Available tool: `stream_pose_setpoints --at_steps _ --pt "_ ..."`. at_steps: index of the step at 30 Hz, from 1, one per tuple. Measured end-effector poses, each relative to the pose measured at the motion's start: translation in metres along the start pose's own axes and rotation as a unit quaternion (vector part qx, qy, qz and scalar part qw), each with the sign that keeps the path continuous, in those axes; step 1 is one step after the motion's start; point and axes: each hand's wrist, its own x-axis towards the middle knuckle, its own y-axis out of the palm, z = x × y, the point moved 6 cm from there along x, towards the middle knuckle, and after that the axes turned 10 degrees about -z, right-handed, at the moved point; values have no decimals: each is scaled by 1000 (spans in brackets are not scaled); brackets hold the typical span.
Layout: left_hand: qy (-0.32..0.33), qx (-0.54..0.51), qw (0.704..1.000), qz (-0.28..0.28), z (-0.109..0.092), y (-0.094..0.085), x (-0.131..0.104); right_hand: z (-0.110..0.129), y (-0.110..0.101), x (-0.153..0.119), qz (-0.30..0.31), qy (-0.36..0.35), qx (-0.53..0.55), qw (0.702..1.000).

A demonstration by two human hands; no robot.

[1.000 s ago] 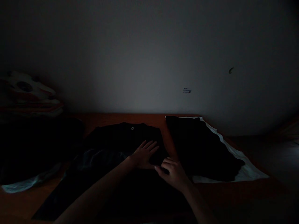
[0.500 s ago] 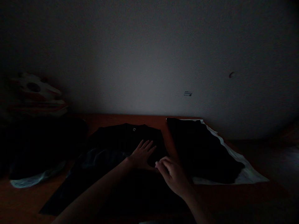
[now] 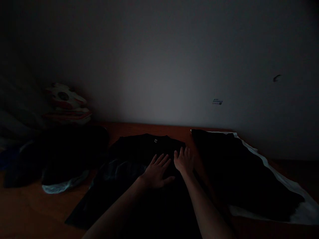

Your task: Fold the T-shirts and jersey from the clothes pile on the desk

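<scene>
A black shirt (image 3: 129, 149) lies spread on the brown surface, its collar toward the wall and a small pale tag (image 3: 156, 140) at the neck. My left hand (image 3: 158, 172) rests flat on the middle of the shirt with its fingers spread. On the shirt's right upper part, near the shoulder edge, is my right hand (image 3: 184, 160), its fingers apart and pointing toward the wall. Neither hand holds anything that shows. The picture is very dark, so folds in the cloth are hard to make out.
Folded black cloth (image 3: 224, 166) lies over white material (image 3: 305, 212) on the right. Dark clothing (image 3: 72, 152) is heaped at the left, with a pale bundle (image 3: 62, 187) under its front edge. Behind it sits a white and red plush toy (image 3: 67, 98). A wall (image 3: 159, 66) rises at the back.
My right hand has moved away from my left thumb, up to the shirt's right shoulder, and its curled fingers have opened. The view has shifted, moving the scene's left side inward.
</scene>
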Motion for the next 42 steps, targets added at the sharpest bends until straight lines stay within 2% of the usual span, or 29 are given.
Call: stream_pose_setpoints --at_steps 6,8,10,12,14,17,19,22,24,27,29,31,33,35,38,40,42 --pt "-15 -36 999 -12 2 2 0 -6 11 4 71 -9 -77 994" --pt "-30 -45 998 -22 6 -6 0 -5 12 7 84 -9 -95 992" --pt "-50 -38 997 -52 17 -25 -3 -6 14 9 90 -10 -106 990" --pt "-80 -16 991 -101 38 -53 -11 -7 17 10 92 -16 -113 989" --pt "-114 11 983 -144 67 -84 -28 -8 20 12 94 -23 -120 988" --pt "-149 71 970 -181 116 -119 -67 -9 24 14 93 -33 -123 987" --pt "-177 121 954 -209 144 -134 -97 -8 25 15 86 -30 -120 989" --pt "-225 147 939 -216 173 -138 -136 -6 21 13 44 -40 -113 992" --pt "-250 138 938 -196 184 -134 -151 1 13 10 -19 -86 -109 990" --pt "-264 128 942 -164 191 -127 -157 18 -2 4 -94 -194 -106 971" --pt "-268 124 941 -164 195 -126 -154 32 -9 3 -101 -249 -110 957" --pt "-280 97 934 -200 199 -128 -151 52 -16 0 -91 -285 -100 949" --pt "-322 38 908 -266 206 -132 -152 80 -21 -10 -56 -316 -53 946" --pt "-395 -41 855 -333 215 -135 -159 114 -23 -31 20 -348 37 936" --pt "-483 -197 743 -421 221 -136 -173 162 -22 -82 141 -425 171 878" --pt "-495 -317 663 -464 221 -135 -177 180 -20 -112 184 -452 220 844" --pt "-487 -413 596 -487 220 -135 -176 186 -14 -132 215 -457 244 828"
